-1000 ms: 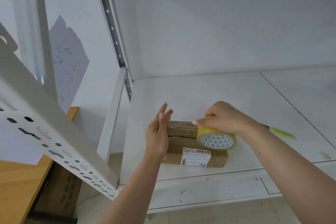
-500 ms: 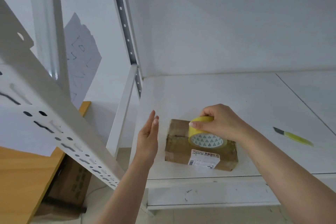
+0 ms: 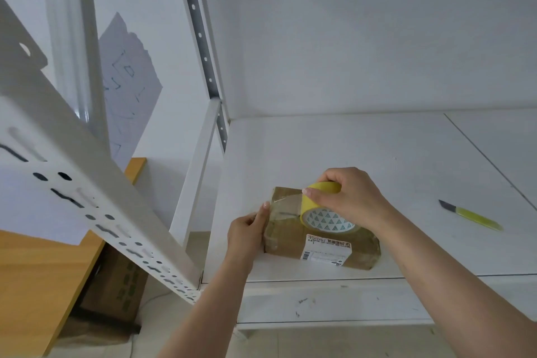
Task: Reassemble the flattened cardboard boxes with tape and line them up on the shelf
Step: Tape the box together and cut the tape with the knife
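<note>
A small brown cardboard box (image 3: 293, 238) with a white shipping label lies on the white shelf board (image 3: 377, 160), near its front left corner. On top of the box sits a yellow roll of clear tape (image 3: 312, 200), gripped from above by my right hand (image 3: 348, 197). A clear strip of tape stretches from the roll to the box's left edge. My left hand (image 3: 248, 229) presses that tape end against the left side of the box with straight fingers.
A yellow-handled utility knife (image 3: 470, 215) lies on the shelf to the right. A perforated white shelf post (image 3: 96, 183) slants across the left. A wooden table (image 3: 32, 285) stands at lower left, with a cardboard box (image 3: 116, 288) on the floor beneath it.
My left hand has moved from open air onto the box's left side. The right hand has drawn the roll rightward, and a strip of tape now spans the box top.
</note>
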Demonstrator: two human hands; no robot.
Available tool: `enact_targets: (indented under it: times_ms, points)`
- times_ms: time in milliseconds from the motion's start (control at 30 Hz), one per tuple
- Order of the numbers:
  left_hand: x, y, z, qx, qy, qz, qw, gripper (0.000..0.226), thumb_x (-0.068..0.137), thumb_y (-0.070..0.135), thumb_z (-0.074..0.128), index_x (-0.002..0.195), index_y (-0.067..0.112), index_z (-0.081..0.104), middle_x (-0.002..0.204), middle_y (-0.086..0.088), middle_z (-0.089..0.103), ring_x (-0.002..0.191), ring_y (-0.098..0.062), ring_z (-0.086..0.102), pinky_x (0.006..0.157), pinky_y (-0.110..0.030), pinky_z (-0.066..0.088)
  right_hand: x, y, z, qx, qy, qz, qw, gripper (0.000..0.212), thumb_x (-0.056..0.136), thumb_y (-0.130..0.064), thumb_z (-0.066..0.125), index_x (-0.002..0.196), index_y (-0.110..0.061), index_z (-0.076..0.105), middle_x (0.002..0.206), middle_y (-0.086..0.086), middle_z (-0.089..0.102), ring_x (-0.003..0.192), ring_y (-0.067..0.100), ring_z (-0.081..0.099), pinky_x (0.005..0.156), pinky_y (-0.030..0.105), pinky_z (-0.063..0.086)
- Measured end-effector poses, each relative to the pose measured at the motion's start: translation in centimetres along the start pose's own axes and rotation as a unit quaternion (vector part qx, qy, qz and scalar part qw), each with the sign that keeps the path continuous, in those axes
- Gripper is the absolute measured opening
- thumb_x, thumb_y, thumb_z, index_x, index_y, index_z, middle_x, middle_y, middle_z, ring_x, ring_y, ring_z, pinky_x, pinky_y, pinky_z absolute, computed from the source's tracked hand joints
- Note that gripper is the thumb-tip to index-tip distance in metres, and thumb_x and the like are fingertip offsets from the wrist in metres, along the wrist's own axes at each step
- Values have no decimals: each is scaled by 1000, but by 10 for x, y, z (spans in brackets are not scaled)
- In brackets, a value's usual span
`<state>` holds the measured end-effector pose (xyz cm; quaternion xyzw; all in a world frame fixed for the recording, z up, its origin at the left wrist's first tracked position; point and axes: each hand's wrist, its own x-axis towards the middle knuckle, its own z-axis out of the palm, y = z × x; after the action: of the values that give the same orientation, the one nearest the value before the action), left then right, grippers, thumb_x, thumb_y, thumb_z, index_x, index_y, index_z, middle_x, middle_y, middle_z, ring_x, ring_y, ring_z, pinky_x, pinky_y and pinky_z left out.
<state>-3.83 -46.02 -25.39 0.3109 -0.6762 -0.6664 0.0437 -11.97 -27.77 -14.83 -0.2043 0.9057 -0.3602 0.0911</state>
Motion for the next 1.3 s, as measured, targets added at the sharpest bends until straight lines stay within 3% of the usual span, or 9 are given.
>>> enact_targets:
  times_ms: [167, 300, 400, 600, 833, 967, 1033, 1167, 1300]
  points:
    - [7, -8, 0, 71, 58, -16, 996, 61, 84, 63, 61, 65, 4, 63, 58, -2, 60, 56, -16, 54, 56, -27, 42, 1, 1, 3, -1, 6, 2, 1000, 27, 80, -52, 71, 83, -26, 69, 82, -10, 67, 80, 10, 63, 72, 37, 55]
    - [13, -16, 3, 137, 72, -9, 988, 35, 91, 46, 62, 78, 14, 64, 71, 1, 67, 72, -21, 63, 69, -36, 53, 0, 2, 3, 2, 6, 2, 1000, 26, 80, -52, 70, 83, -26, 69, 81, -12, 67, 80, 9, 62, 73, 37, 55]
    - [18, -16, 1, 134, 70, -5, 988, 34, 90, 46, 63, 78, 14, 64, 70, 0, 67, 67, -17, 61, 61, -30, 49, 0, 3, 4, -1, 9, 3, 1000, 26, 80, -52, 70, 83, -27, 69, 81, -12, 67, 80, 9, 63, 73, 38, 55]
    - [18, -1, 4, 8, 1, 42, 999, 33, 94, 48, 57, 97, 15, 62, 85, -3, 67, 72, -15, 64, 55, -22, 48, 1, 3, 2, -13, 2, 4, 1000, 28, 80, -55, 69, 83, -27, 68, 82, -12, 66, 82, 9, 62, 74, 37, 54]
    - [33, 11, 3, 74, -74, 106, 989, 38, 100, 40, 48, 78, 9, 50, 68, 0, 46, 65, -16, 43, 63, -30, 39, -1, 4, 2, -22, -6, -7, 1000, 28, 80, -56, 68, 83, -28, 66, 83, -12, 67, 81, 7, 62, 72, 35, 53]
    - [39, 10, 8, 86, -97, 79, 988, 52, 101, 48, 40, 100, 2, 64, 89, -9, 69, 86, -25, 63, 83, -37, 49, -2, 5, 5, -32, -1, -14, 999, 27, 80, -56, 68, 81, -29, 64, 83, -13, 65, 80, 5, 60, 71, 34, 52]
    - [42, 8, 11, 123, -80, 76, 986, 53, 102, 51, 36, 104, 8, 67, 92, -2, 71, 91, -23, 64, 88, -37, 49, -2, 5, 5, -30, 2, -14, 999, 27, 80, -56, 68, 80, -29, 64, 82, -14, 65, 80, 5, 60, 70, 32, 51]
    - [49, 10, 12, 235, -31, 93, 967, 45, 101, 49, 37, 97, 7, 54, 76, 4, 55, 84, -25, 55, 76, -37, 43, -2, 4, 5, -26, 6, -6, 1000, 28, 80, -56, 69, 82, -28, 64, 83, -13, 65, 82, 7, 60, 70, 31, 50]
    - [48, 28, 5, 281, 17, 129, 951, 32, 100, 40, 49, 115, 12, 50, 102, -1, 60, 94, -21, 59, 82, -35, 47, -1, 4, 2, -10, 6, -1, 1000, 30, 79, -55, 69, 81, -26, 65, 82, -10, 65, 79, 10, 61, 69, 31, 49]
